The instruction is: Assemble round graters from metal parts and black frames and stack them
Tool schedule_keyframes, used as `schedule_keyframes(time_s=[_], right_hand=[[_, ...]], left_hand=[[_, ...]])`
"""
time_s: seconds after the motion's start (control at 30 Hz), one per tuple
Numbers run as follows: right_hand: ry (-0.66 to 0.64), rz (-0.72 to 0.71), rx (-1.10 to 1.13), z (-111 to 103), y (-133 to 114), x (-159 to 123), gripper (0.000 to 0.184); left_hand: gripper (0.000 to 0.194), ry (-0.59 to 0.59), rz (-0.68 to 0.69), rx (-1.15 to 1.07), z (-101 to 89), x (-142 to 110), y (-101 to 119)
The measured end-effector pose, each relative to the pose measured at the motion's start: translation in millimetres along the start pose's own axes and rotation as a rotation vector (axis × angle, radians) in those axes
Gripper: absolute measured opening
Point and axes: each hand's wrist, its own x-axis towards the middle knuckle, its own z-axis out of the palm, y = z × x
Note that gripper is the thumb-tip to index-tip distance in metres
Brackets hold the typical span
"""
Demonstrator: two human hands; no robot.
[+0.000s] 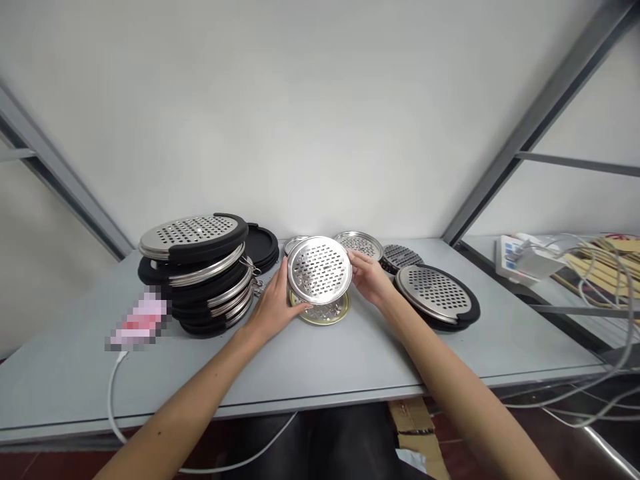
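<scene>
Between my two hands is a round metal disc with rows of slots [321,270], tilted up toward me. My left hand [276,303] grips its left and lower edge, the thumb lying along the bottom rim. At the upper right, my right hand [369,275] pinches the rim with its fingers. Under the disc, a shallow round tin [327,316] with a yellowish rim sits on the table, holding small shiny pieces too small to name. Just behind the disc, another metal ring [292,244] shows only in part.
Stacked slotted discs with black rims [200,267] stand at the left, beside black round parts [261,247]. Another black-rimmed disc [440,297] lies at the right. Behind are a slotted metal disc [360,245] and a dark one [401,257]. A power strip [517,260] and cables lie far right.
</scene>
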Motion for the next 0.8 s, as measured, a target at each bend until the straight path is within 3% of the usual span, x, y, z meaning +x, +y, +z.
schedule_keyframes(time_s=[0.1,0.27,0.4,0.53,0.6,0.8], right_hand=[[0.049,-0.152,-0.154,-1,2,0,0.037],[0.068,-0.474,-0.611,-2,1,-5,0.031],[-0.038,-0.634,-0.949,-6,-4,-15,0.043],[-0.250,-0.641,-1.097,-14,-8,-22,0.078],[-0.297,-0.605,-1.146,-17,-6,-24,0.093],[-0.293,-0.484,-1.089,-21,1,-23,0.102]], left_hand=[[0.113,0.005,0.028,0.024,-0.4,0,1],[0.110,0.016,0.031,0.041,-2.7,0,6],[0.103,-0.014,-0.026,0.023,-4.8,0,8],[0.097,-0.006,-0.037,-0.002,-7.1,1,9],[0.095,0.001,-0.032,-0.012,-8.9,1,12],[0.082,0.017,-0.038,-0.060,-14.7,2,20]])
